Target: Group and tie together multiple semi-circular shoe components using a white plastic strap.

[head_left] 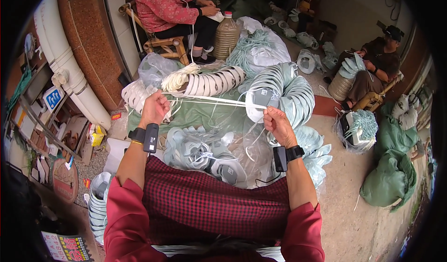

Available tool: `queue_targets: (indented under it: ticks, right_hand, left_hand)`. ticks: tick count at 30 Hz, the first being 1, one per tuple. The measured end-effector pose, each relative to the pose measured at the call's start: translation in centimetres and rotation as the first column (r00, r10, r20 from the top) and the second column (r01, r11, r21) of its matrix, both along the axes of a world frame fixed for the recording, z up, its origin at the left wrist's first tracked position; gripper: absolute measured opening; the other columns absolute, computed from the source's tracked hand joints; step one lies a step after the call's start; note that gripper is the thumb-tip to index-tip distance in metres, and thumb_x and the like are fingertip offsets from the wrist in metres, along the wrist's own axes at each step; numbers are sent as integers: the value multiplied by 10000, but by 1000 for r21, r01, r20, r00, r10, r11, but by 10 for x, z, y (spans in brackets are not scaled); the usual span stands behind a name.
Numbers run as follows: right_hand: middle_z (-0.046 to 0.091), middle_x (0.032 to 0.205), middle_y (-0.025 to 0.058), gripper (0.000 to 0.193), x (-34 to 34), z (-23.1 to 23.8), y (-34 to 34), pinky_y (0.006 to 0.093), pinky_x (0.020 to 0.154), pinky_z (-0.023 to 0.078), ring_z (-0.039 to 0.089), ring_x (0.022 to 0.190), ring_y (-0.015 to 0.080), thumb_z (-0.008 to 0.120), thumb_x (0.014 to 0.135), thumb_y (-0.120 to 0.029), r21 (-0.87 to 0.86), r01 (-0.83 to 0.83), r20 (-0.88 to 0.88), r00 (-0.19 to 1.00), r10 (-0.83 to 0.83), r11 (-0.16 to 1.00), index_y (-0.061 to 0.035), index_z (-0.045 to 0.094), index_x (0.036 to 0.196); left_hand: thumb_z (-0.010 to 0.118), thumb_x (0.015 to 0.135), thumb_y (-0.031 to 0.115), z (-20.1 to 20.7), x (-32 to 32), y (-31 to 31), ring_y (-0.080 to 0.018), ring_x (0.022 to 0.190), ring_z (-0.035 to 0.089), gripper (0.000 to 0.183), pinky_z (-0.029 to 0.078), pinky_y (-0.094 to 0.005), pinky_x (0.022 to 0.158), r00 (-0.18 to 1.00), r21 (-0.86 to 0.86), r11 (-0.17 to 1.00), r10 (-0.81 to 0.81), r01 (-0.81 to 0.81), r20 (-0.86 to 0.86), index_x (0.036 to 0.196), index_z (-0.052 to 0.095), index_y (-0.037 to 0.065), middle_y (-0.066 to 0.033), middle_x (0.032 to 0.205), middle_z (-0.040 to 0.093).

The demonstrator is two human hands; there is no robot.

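Note:
A white shoelace (pixel 209 100), looped double, is stretched taut between my hands at chest height. My left hand (pixel 156 108) is closed on one end, and my right hand (pixel 278 123) pinches the other. Just behind my right hand lies a nested row of pale blue shoe uppers (pixel 298 94). Beyond the lace, a fanned row of off-white shoe uppers (pixel 216 81) rests beside a bundle of cream laces (pixel 179 79). Below my hands, several grey-white shoe uppers (pixel 186 150) sit near clear plastic wrap (pixel 249 148).
A green sheet (pixel 200 115) lies under the uppers. Farther back are pale green laces (pixel 249 45) on white bags and a brown jug (pixel 227 36). Two people sit on bamboo chairs, back left and right. Green sacks (pixel 389 178) stand right; a white pipe (pixel 70 71) rises left.

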State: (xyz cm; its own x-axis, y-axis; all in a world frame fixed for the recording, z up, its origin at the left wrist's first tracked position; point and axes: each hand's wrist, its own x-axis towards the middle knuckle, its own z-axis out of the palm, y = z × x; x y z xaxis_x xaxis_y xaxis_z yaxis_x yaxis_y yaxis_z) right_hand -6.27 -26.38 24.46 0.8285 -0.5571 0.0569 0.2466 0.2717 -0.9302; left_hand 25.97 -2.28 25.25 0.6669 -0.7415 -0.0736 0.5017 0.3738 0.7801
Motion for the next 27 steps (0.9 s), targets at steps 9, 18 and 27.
queue_targets:
  ticks: [9,18,27]
  right_hand:
    - [437,638,-62,246,-8,-13,-13,179,455,287,389,541,37,515,921,-286,-35,107,-71,991,-109,994,-58,588,863]
    - [465,690,-31,235,-16,-12,-38,171,416,249,373,518,41,520,919,-272,-63,155,-105,981,-161,986,-41,565,913]
    - [504,757,-33,137,-21,-37,-53,148,378,274,361,479,16,525,900,-218,-48,254,-279,925,-257,966,-95,567,940]
  left_hand:
    - [518,890,251,-6,4,7,-152,640,488,205,428,-266,586,1000,25,999,21,-21,-1,762,467,99,1,671,471]
    - [529,899,270,-4,3,-11,-146,713,540,209,450,-250,651,983,96,986,-148,139,104,775,500,103,-3,730,533]
    - [616,832,253,-24,-12,-31,-140,622,616,229,520,-271,555,919,271,961,-62,-50,389,817,602,24,-56,708,616]
